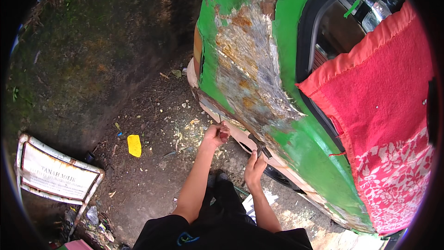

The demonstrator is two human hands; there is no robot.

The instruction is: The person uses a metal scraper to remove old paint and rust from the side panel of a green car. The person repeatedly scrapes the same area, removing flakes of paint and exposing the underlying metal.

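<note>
My left hand (217, 134) is closed around the red handle of a slim metal tool (220, 118), perhaps a screwdriver or chisel, whose shaft points at the lower edge of a green vehicle's body. A hammer (259, 145) is in my right hand (256, 166), its head close beside the same lower edge. The vehicle's green panel (208, 90) has a large stripped patch (246, 86) with rust, bare metal and ragged paint edges. Whether the tool's tip touches the body cannot be told.
A red patterned cloth (378, 111) hangs over the vehicle's window. Paint flakes (185, 133) and a yellow piece (134, 146) lie on the dirt ground. A rusty white metal-framed sign (57, 175) bearing writing stands at the lower left. White sheets lie by my feet.
</note>
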